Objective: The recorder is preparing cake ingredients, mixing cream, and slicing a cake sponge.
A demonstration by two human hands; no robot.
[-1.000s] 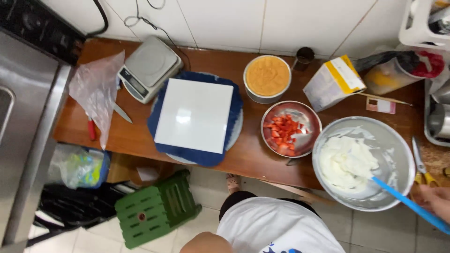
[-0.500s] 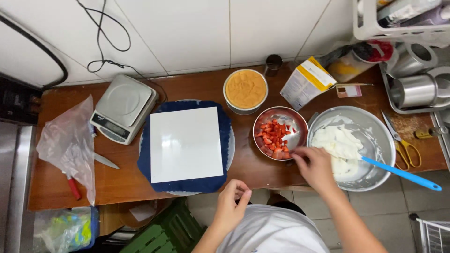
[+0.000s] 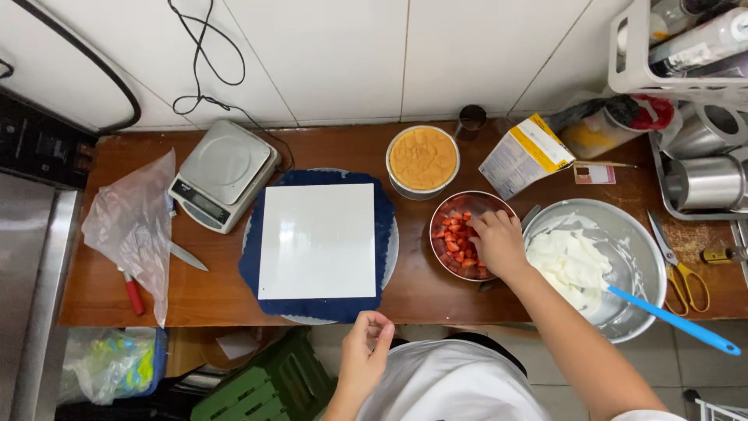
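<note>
Reaching into the metal bowl [image 3: 446, 257] of chopped strawberries [image 3: 456, 240], right hand [image 3: 499, 243] fingers curled on pieces; left hand [image 3: 365, 351] hovers loosely closed, empty, below the desk [image 3: 210, 292] edge.

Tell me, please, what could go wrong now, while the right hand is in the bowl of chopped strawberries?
1. The right hand presses into the strawberry bowl near the table's front edge; the bowl might tip or slide.
2. The blue spatula sticks out over the cream bowl rim, close to the right forearm; a bump could flip it out.
3. The knife lies partly under the plastic bag, easy to overlook.
</note>
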